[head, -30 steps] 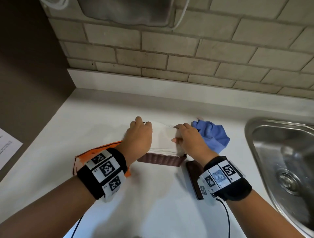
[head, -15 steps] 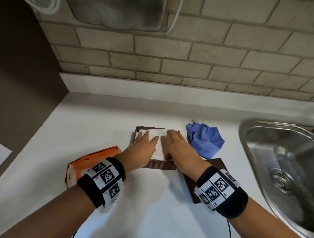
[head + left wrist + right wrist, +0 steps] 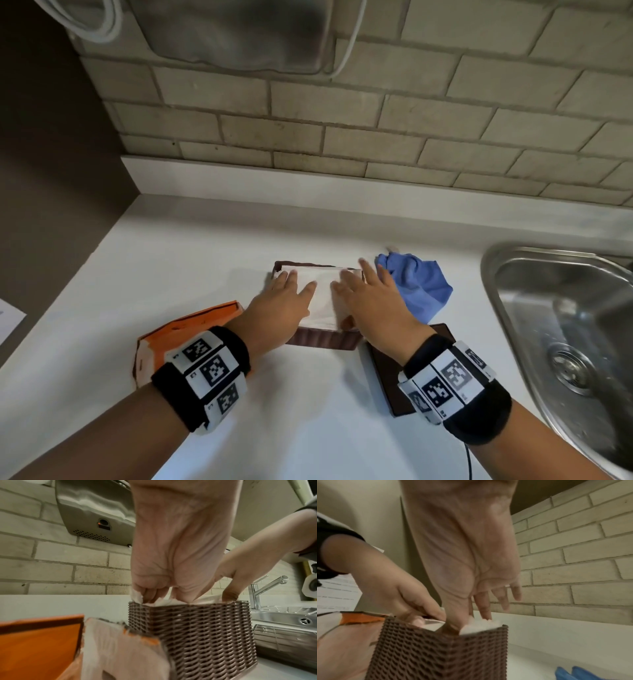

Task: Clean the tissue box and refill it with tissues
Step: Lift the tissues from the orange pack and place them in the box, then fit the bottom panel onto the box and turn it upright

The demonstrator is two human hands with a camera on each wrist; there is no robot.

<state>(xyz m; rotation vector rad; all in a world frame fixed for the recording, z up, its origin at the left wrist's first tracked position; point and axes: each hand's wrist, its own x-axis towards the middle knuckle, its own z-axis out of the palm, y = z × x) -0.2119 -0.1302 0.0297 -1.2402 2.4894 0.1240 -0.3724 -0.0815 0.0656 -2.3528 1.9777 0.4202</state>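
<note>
White countertop [image 3: 212, 260] ran back to a brick-tiled wall, with a steel sink [image 3: 534, 274] cut in at the right. A second earlier I had both hands curled over a tall stack of tissues that stood proud of the box; at this moment the tissues [image 3: 323, 291] sat down inside the brown woven tissue box [image 3: 325, 341], only their white top showing at the rim. My left hand [image 3: 281, 308] lay flat on them with its fingers straight, and my right hand [image 3: 371, 299] pressed beside it, fingers spread, thumb dipping into the box's near corner in the wrist view. I judged the refill nearly done, with the dark lid [image 3: 387, 373] lying just right of the box yet to go on. Room was tight: the torn orange tissue carton [image 3: 178, 329] touched or nearly touched the box's left wall, the blue cloth [image 3: 418, 287] lay just beside its far right corner, and the lid sat close to the sink's edge. Open counter lay behind the box and toward me.
</note>
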